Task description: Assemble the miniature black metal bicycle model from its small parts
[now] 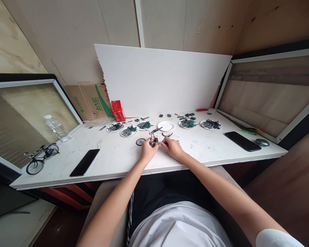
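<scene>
My left hand (147, 150) is closed around a small black model bicycle frame (153, 140), held just above the white table (118, 161). My right hand (172, 146) pinches at the frame's right side; what its fingertips grip is too small to name. A loose small wheel (140, 141) lies on the table just left of my left hand. An empty white paper plate (166, 126) sits behind the hands.
Several paper plates with green and black parts (129, 130) (210, 124) line the back. A finished model bicycle (39, 157) and a water bottle (57, 128) stand at left. Black phones lie at front left (84, 162) and right (242, 141). A red box (118, 110) leans on the white board.
</scene>
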The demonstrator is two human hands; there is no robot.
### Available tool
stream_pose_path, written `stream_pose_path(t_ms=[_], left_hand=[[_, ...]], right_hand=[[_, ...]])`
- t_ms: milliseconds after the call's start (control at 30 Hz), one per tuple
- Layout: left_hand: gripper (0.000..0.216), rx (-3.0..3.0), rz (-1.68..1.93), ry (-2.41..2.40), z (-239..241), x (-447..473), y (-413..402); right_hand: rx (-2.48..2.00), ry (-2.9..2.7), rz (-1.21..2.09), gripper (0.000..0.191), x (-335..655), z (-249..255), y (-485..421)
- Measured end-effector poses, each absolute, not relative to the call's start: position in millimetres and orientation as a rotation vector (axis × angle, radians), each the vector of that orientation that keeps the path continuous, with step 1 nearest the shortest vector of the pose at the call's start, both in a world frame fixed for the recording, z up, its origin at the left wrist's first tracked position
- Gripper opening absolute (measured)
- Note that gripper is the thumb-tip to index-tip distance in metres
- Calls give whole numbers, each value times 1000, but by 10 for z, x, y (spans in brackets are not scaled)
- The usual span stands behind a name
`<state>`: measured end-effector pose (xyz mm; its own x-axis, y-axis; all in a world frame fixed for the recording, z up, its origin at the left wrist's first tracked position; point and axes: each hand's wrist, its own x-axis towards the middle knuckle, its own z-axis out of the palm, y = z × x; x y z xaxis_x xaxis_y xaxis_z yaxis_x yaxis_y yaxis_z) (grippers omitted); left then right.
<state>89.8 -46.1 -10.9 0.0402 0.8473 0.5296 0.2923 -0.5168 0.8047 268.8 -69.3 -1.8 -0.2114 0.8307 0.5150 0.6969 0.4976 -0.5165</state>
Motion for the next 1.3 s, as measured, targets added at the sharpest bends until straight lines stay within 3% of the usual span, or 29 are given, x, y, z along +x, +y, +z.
stream_pose_path(t_ms=[433, 933, 1300], left_hand=[[29, 1846, 1484, 1147, -91, 898, -487], [34, 1856, 1514, 1120, -52, 908, -535], [35, 1945, 1509, 1100, 4, 924, -619]], right_hand=[[-1229, -1913, 169, 31, 2697, 6, -703], [-1093, -2009, 331, 12, 2690, 3, -728], [-1086, -1937, 364, 27, 2698, 31, -736]])
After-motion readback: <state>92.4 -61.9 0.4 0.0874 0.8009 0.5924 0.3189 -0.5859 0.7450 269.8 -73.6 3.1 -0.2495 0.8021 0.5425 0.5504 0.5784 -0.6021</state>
